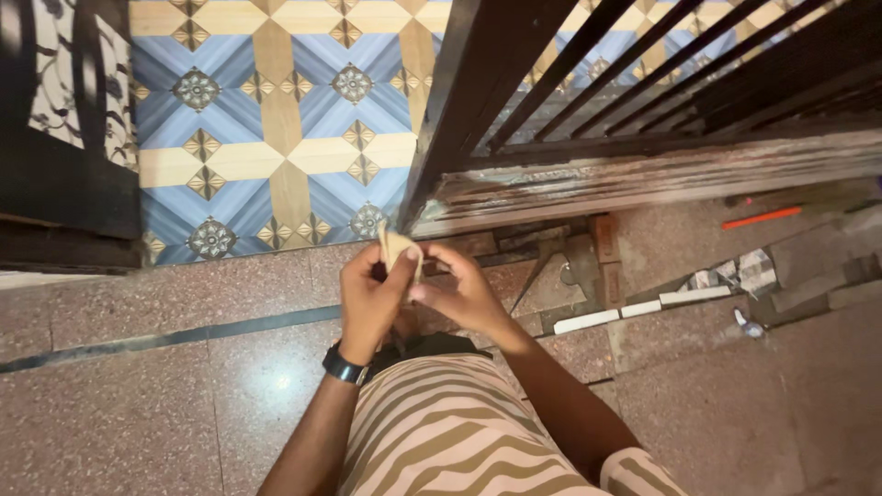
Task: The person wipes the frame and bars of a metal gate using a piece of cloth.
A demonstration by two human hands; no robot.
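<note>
Both my hands meet in front of me over a speckled stone floor [165, 404]. My left hand [369, 296], with a black watch on its wrist, pinches a small tan piece of folded material [397, 246] that sticks up between thumb and fingers. From the right, my right hand [459, 289] grips the same piece with its fingertips. What the piece is made of I cannot tell. Just beyond my hands is the lower corner of a dark metal gate [478, 110] with slanted bars.
Blue and cream patterned floor tiles [276, 119] lie past the gate. A dark panel [64, 184] stands at left. At right lie broken tile strips [634, 310], an orange stick [761, 218] and scraps. My striped clothing [450, 432] fills the bottom.
</note>
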